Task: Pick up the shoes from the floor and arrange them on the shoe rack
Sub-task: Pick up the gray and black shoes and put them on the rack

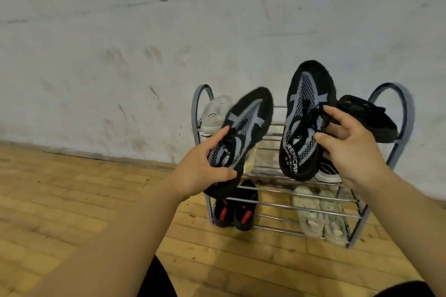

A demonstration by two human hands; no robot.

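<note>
- Both hands are full. The left hand (205, 166) has its fingers (219, 136) wrapped round the heel end of the left-hand shoe (246, 123), and the right hand (350, 149) pinches the right-hand shoe (306, 108) at its laces
- Both black-and-grey shoes hang in the air in front of the shoe rack (405, 108), toes pointing up and not yet on any tier
- The laces hold looks slight, so that shoe could swing or slip and clatter onto the bars
- The free stretch of the top tier lies between a white shoe (214, 113) and a black shoe (369, 118); pushing two in at once may shove a neighbour off the end
- The tiers are thin, spaced metal bars, so a shoe set down askew could tip, with its toe or heel dipping between them
- The bottom tier already carries a black-and-red pair (235, 210) and a pale pair (321, 214), which leaves little room there
- The rack stands on a wooden floor (72, 200) of small worn blocks, close against a scuffed, whitish wall (144, 31)
</note>
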